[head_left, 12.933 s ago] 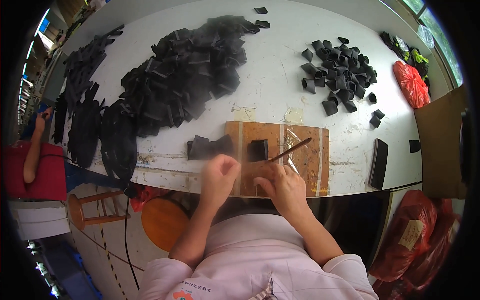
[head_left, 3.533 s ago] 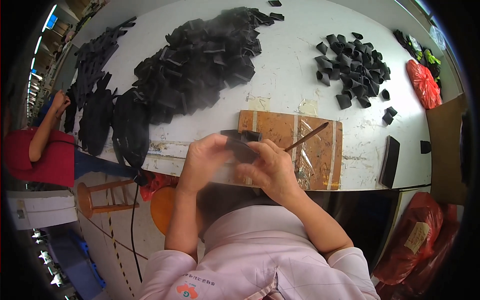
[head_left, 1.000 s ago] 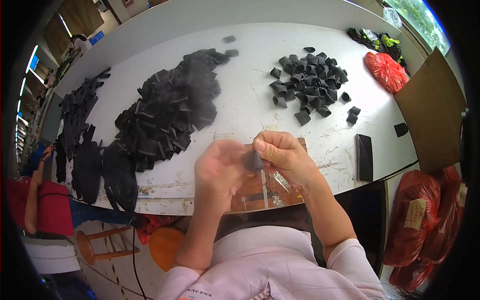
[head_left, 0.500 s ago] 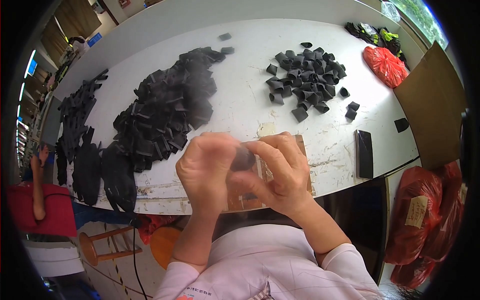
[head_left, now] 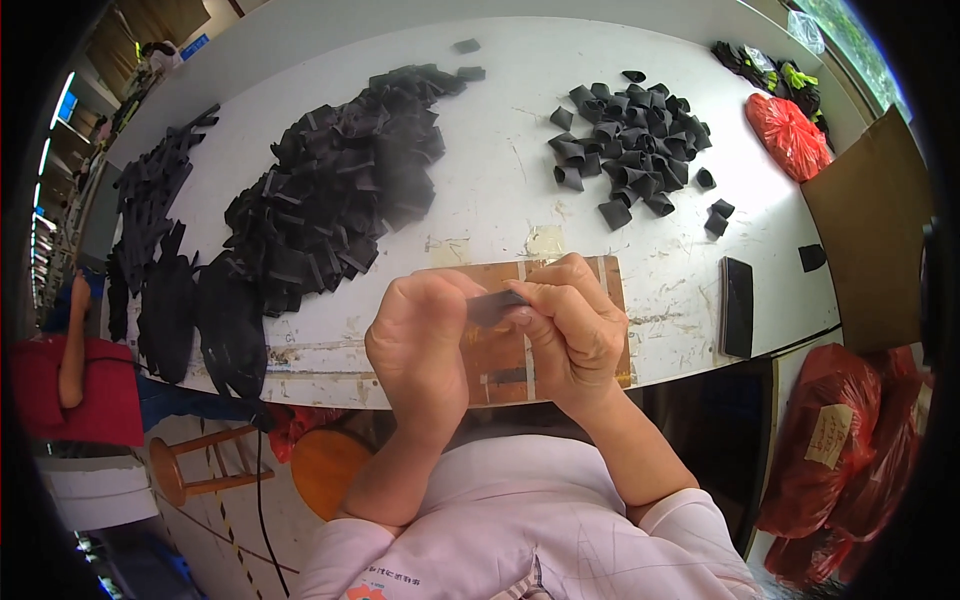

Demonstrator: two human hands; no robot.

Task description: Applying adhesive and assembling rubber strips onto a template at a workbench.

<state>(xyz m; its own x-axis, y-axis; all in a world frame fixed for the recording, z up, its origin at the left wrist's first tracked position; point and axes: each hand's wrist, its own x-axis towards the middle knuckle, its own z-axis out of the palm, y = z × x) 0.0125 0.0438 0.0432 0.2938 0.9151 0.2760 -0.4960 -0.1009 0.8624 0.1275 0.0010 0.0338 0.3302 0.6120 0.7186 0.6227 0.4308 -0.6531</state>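
Between my two hands is a small black fabric piece (head_left: pixel 492 306), held above a brown board (head_left: pixel 493 358) at the table's near edge. My left hand (head_left: pixel 420 335) is closed on its left end, with the fingertips mostly hidden behind the palm. The thumb and fingers of my right hand (head_left: pixel 572 325) pinch its right end. Beyond my left hand lies a large heap of flat black fabric pieces (head_left: pixel 330 190). Farther off to the right is a smaller pile of black fabric loops (head_left: pixel 640 140).
A dark phone (head_left: pixel 737 307) lies on the white table's right side. Behind it are a red plastic bag (head_left: pixel 787 137) and a cardboard sheet (head_left: pixel 880 220). Dark red bags (head_left: pixel 825 440) stand at lower right. Black strips (head_left: pixel 150 210) lie far left, near a person in red (head_left: pixel 85 390).
The black piece now looks flatter and more stretched between my hands. My right fingers have closed into a tighter pinch. The whole view has shifted slightly.
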